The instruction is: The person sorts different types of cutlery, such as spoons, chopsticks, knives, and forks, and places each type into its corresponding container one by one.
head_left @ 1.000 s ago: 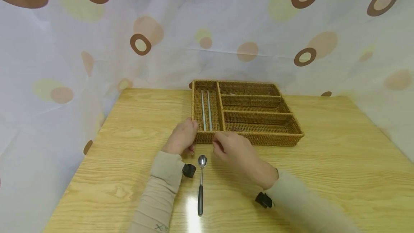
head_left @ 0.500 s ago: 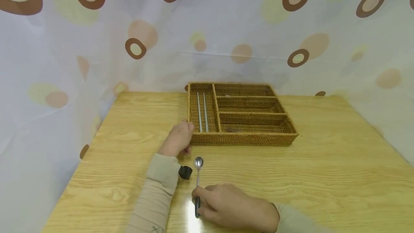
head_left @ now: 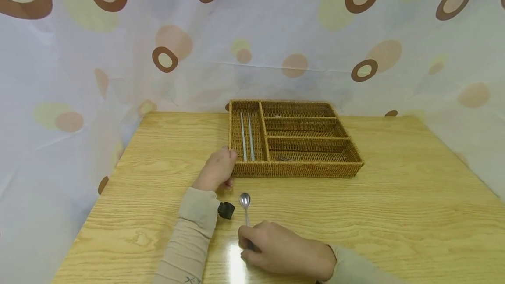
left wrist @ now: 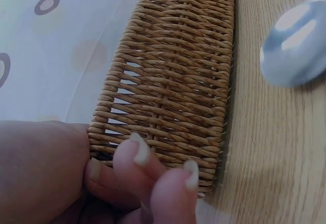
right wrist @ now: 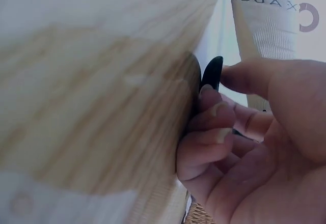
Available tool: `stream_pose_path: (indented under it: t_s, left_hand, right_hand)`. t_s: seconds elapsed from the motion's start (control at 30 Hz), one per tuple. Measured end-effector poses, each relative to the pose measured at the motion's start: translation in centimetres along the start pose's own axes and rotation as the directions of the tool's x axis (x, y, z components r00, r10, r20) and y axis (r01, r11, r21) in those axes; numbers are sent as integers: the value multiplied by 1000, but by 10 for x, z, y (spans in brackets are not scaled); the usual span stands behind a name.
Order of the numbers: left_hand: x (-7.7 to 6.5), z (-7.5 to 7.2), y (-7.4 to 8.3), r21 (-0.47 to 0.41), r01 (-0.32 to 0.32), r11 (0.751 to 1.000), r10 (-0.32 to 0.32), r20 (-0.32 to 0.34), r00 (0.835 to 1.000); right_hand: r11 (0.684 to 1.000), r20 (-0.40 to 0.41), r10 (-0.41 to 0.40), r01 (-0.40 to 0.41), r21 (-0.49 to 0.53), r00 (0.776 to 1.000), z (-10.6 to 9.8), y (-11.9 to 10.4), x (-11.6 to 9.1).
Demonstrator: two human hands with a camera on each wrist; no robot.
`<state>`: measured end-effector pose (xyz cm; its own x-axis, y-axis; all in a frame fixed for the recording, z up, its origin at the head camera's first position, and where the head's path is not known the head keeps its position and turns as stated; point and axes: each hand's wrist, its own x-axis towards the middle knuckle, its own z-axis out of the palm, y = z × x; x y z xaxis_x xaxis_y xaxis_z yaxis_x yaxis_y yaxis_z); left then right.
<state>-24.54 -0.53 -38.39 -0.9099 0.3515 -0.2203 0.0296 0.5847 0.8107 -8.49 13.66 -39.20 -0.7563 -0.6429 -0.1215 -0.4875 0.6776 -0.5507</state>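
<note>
In the head view my left hand (head_left: 217, 168) holds the near left corner of a wicker cutlery tray (head_left: 311, 170). Close up in the left wrist view, fingertips (left wrist: 140, 155) bend against the woven side. A spoon (head_left: 245, 200) with a steel bowl and dark handle points toward the tray, its bowl just short of the front wall. My right hand (head_left: 282, 249) pinches the dark handle (right wrist: 212, 74) between thumb and fingers, low over the table. Most of that handle is hidden behind the fingers in the head view.
Two pale chopsticks (head_left: 251, 137) lie in the tray's long left compartment. Fork-like metal tines (head_left: 285, 159) show in the front right compartment, with small metal bits in the rear one. A patterned cloth (head_left: 260, 38) hangs behind the wooden table (head_left: 394, 205).
My right hand has come back from the tray's front wall to the spoon and taken its handle. The spoon has shifted slightly right. My left hand stays at the tray corner.
</note>
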Motion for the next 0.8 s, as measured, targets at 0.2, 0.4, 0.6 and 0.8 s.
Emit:
stream_pose_path:
  t_s: [0.2, 0.4, 0.6, 0.8]
  left_hand:
    - [0, 1, -1, 2, 1, 1000, -2, 7, 1000]
    - [1, 0, 0, 1, -3, 1000, 3, 10, 1000]
    - [4, 1, -1, 2, -4, 1000, 4, 17, 1000]
    - [2, 0, -1, -4, -3, 1000, 3, 19, 1000]
  right_hand:
    - [998, -51, 37, -34, 52, 998, 1, 0, -1]
    - [993, -161, 63, -46, 104, 985, 3, 4, -7]
    - [988, -214, 103, -75, 138, 971, 0, 10, -17]
    - [988, -270, 117, -83, 133, 956, -8, 17, -32]
